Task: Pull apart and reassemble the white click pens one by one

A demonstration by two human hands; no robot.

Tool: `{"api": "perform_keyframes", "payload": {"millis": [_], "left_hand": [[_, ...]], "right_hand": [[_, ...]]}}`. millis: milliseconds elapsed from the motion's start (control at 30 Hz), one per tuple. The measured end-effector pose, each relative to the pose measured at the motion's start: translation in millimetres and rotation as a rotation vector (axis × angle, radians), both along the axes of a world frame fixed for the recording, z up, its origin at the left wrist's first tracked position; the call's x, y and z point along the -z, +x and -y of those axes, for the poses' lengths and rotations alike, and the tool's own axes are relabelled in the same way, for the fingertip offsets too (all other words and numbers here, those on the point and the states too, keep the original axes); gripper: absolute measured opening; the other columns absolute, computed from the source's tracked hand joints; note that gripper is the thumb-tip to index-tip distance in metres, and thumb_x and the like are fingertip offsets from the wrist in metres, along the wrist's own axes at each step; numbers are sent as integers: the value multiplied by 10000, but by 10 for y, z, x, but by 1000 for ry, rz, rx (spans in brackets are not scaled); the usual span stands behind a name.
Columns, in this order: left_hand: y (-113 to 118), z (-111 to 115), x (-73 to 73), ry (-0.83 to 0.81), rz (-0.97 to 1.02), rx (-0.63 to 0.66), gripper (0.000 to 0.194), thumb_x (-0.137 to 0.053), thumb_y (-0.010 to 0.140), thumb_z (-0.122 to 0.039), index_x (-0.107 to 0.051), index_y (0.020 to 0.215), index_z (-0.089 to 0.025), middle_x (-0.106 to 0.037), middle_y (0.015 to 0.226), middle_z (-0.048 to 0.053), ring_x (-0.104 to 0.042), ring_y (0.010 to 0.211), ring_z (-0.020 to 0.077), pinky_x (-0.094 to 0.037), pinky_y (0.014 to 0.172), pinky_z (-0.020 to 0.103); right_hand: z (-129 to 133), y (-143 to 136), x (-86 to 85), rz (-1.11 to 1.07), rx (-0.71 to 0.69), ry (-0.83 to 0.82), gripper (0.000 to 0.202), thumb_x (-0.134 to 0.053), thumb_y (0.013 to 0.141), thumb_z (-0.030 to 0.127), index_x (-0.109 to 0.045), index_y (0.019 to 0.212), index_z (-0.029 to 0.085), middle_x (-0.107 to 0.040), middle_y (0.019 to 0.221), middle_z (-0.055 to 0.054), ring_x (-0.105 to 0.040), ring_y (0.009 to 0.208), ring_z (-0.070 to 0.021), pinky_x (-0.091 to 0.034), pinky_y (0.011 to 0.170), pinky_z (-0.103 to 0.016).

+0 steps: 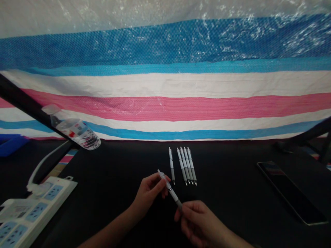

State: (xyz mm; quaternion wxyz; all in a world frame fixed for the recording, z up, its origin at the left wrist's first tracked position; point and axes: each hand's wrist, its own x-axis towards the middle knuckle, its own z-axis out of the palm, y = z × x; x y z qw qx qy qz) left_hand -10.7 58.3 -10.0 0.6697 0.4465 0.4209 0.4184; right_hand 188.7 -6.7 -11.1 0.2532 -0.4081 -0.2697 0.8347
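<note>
A white pen with a grey grip [172,193] is held slantwise between my two hands. My left hand [151,189] pinches its upper part near the clip. Lower down, the fingers of my right hand [198,218] close around the grey grip and hide the tip. Just beyond my left hand lies a single matching pen [171,164], its tip toward me. To its right, several more such pens [186,166] lie side by side in a row, also tips toward me.
A black phone [291,193] lies on the dark table [232,172] at the right. On the left are a white power strip [38,210] with a plugged-in cable, a tilted clear plastic bottle [80,132] and a blue tray [11,144]. A striped plastic sheet [165,108] hangs behind.
</note>
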Motion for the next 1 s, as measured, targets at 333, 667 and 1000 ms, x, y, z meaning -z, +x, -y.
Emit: {"api": "perform_keyframes", "payload": {"millis": [333, 667, 1000], "left_hand": [[41, -63, -52, 29, 32, 5, 355, -835, 803, -450, -775, 1012, -169, -705, 753, 14, -607, 646, 136, -491, 638, 245], [34, -60, 3, -76, 163, 7, 269, -836, 826, -388, -773, 983, -178, -739, 843, 37, -687, 780, 179, -543, 759, 287], [45, -72, -9, -110, 196, -51, 309, -866, 791, -401, -785, 990, -180, -715, 815, 24, -656, 743, 151, -534, 709, 255]], "right_hand": [[12, -48, -14, -29, 152, -18, 608, -833, 688, 674, -623, 906, 146, -650, 601, 27, -497, 352, -55, -237, 318, -154], [22, -45, 88, -139, 82, -21, 513, -793, 786, 594, -623, 933, 133, -717, 698, -38, -652, 467, -120, -388, 366, -158], [10, -26, 73, -159, 69, -38, 505, -839, 764, 532, -588, 971, 145, -754, 806, -78, -737, 591, -169, -450, 374, -148]]}}
